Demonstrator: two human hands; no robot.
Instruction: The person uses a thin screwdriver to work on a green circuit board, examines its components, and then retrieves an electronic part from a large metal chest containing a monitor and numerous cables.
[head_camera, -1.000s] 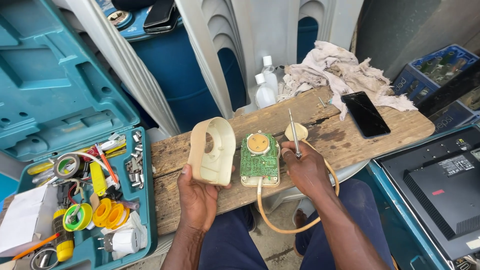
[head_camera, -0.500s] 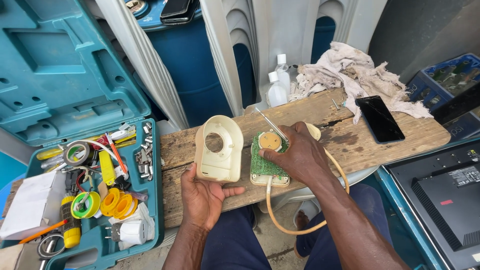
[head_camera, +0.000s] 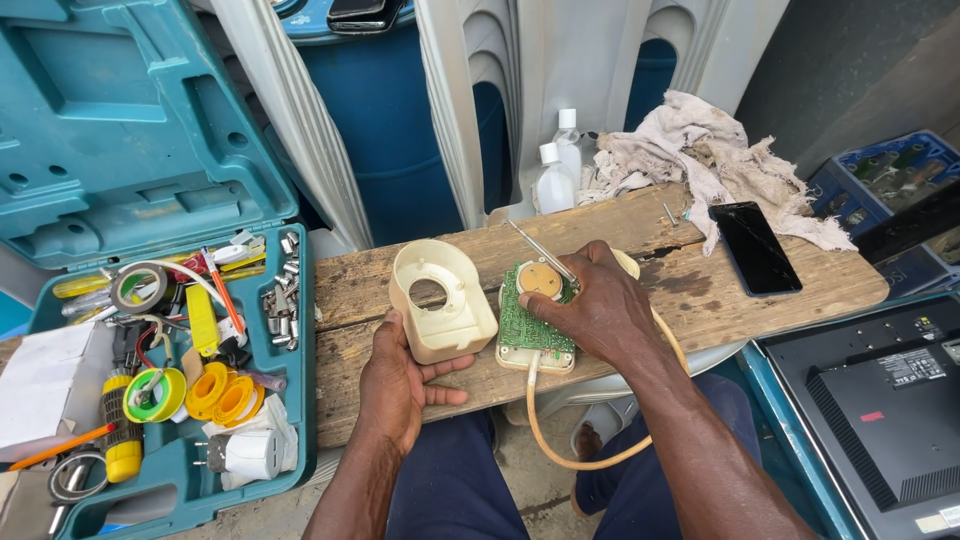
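left hand loosely open against cream cover, right hand pinching screwdriver on circuit board

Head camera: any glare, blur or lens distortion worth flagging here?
Head view: even daylight, soft shadows, no harsh glare; right hand, circuit board and left hand are sharp; wide lens bows the toolbox and edges outward; phone screen reflects faintly.

**Around the wooden plank**

An open teal tool case sits at left, filled with tape rolls and screws. A black phone lies by a crumpled rag. Two white bottles stand behind. A dark monitor rests at right.
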